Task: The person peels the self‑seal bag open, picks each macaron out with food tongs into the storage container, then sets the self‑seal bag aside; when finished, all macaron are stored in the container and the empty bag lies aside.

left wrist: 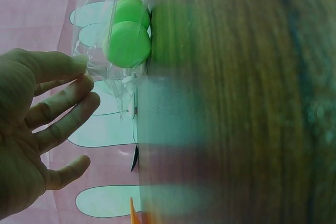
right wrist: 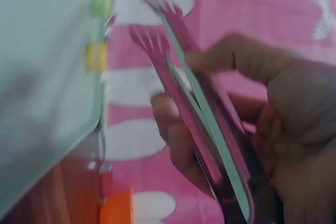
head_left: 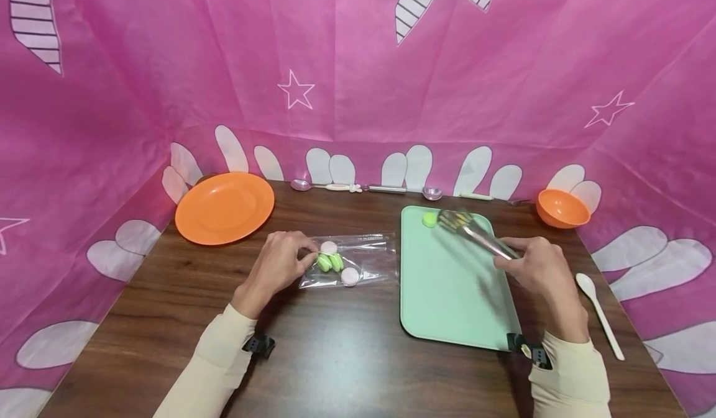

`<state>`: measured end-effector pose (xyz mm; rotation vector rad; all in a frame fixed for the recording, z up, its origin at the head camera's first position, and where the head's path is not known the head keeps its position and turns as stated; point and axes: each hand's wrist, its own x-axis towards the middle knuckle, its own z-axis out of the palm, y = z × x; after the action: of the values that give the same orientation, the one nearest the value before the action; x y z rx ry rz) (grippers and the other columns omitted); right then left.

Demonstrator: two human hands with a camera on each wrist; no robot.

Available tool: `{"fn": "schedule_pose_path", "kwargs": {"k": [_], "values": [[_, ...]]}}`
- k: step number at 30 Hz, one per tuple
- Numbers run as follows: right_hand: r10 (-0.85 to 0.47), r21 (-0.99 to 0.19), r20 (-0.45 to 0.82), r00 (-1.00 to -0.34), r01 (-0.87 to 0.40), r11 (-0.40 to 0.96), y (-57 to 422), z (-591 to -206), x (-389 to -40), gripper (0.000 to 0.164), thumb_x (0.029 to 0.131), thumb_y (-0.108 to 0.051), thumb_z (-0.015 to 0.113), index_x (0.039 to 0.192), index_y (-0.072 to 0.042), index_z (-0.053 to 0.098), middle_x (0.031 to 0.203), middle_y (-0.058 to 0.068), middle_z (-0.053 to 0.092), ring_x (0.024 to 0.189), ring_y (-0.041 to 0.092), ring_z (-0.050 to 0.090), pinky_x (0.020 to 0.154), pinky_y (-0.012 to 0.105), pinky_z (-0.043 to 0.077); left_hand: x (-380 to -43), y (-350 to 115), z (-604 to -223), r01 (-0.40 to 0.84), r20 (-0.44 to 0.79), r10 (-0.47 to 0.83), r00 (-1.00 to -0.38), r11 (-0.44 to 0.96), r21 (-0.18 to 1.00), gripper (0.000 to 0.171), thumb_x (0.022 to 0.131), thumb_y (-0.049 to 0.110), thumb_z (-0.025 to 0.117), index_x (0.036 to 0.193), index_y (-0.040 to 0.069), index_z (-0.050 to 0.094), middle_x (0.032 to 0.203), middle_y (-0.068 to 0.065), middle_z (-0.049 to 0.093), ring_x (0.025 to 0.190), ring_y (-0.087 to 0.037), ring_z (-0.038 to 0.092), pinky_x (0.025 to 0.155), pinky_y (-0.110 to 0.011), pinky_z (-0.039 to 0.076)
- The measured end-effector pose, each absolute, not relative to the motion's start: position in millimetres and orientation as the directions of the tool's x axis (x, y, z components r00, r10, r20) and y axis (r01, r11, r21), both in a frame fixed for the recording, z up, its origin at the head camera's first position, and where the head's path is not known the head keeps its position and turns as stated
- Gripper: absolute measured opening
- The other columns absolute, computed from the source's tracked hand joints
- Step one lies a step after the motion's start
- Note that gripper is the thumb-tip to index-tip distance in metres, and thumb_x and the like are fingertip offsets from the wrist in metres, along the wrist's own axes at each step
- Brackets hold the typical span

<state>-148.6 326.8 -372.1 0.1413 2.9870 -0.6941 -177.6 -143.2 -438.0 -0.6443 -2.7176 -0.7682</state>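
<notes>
Pink cloth (head_left: 380, 95) is backing the bench (head_left: 335, 356). My left hand (head_left: 282, 256) is pinching the bag (head_left: 373, 263); my right hand (head_left: 534, 263) is gripping tongs (head_left: 489, 242), tips apart, near green macaron (head_left: 429, 219) and yellow macaron (right wrist: 96, 57), tray's (head_left: 447, 300) far edge. Judged step: transferring; next needs lifting clear, near half offering room.

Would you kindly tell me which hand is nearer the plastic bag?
Left. The left hand pinches the bag at its left end; the right hand, holding tongs, is farther right, by the tray.
</notes>
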Motion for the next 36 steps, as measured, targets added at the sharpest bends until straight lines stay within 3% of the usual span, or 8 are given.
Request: {"fn": "schedule_pose_path", "kwargs": {"k": [4,7,11,19,27,36], "values": [[-0.134,-0.504,-0.146,-0.98,-0.043,0.863,310,-367,-145,0.051,0.088,-0.018,0.082,0.135,-0.001,0.073,0.077,0.002,0.061,0.066,0.015,0.047,0.052,0.027,0.037,-177,-143,-437,0.472,0.343,0.345,-0.874,0.768,0.432,0.009,0.086,0.008,0.088,0.095,0.009,0.085,0.094,-0.005,0.082,0.086,-0.02,0.075,0.098,-0.054,0.059],[-0.244,-0.526,-0.139,-0.96,-0.138,0.84,297,-367,-144,0.045,0.086,-0.014,0.085,0.129,-0.004,0.078,0.083,0.001,0.068,0.066,0.013,0.046,0.052,0.026,0.036,-177,-143,-438,0.476,0.348,0.346,-0.871,0.768,0.428,0.009,0.086,0.008,0.088,0.094,0.01,0.085,0.092,-0.004,0.082,0.083,-0.019,0.073,0.097,-0.054,0.058],[-0.332,-0.532,-0.129,-0.934,-0.217,0.818,279,-376,-148,0.038,0.083,-0.01,0.086,0.121,-0.007,0.082,0.084,-0.001,0.072,0.071,0.013,0.048,0.055,0.025,0.038,-178,-143,-439,0.481,0.35,0.351,-0.868,0.77,0.42,0.008,0.086,0.008,0.088,0.093,0.011,0.085,0.089,-0.003,0.08,0.08,-0.018,0.07,0.097,-0.053,0.058],[-0.499,-0.608,-0.06,-0.864,-0.365,0.705,248,-401,-157,0.034,0.078,-0.004,0.081,0.112,-0.01,0.084,0.078,-0.006,0.071,0.063,0.003,0.051,0.055,0.02,0.041,-178,-143,-439,0.475,0.332,0.355,-0.874,0.768,0.428,0.008,0.087,0.009,0.087,0.094,0.011,0.085,0.093,-0.004,0.082,0.084,-0.019,0.073,0.099,-0.053,0.058],[-0.549,-0.548,-0.006,-0.836,-0.456,0.701,222,-412,-155,0.035,0.075,-0.004,0.082,0.108,-0.014,0.085,0.079,-0.008,0.074,0.067,0.004,0.051,0.057,0.019,0.041,-179,-143,-439,0.483,0.326,0.369,-0.87,0.769,0.419,0.007,0.088,0.009,0.086,0.095,0.011,0.085,0.094,-0.003,0.082,0.085,-0.019,0.074,0.098,-0.053,0.059],[-0.489,-0.552,-0.032,-0.871,-0.393,0.735,222,-406,-152,0.035,0.076,-0.003,0.081,0.109,-0.014,0.085,0.079,-0.007,0.072,0.065,0.004,0.05,0.052,0.021,0.041,-179,-144,-439,0.482,0.334,0.362,-0.87,0.768,0.423,0.006,0.087,0.009,0.086,0.093,0.011,0.085,0.094,-0.003,0.083,0.086,-0.019,0.075,0.097,-0.052,0.059]]}}
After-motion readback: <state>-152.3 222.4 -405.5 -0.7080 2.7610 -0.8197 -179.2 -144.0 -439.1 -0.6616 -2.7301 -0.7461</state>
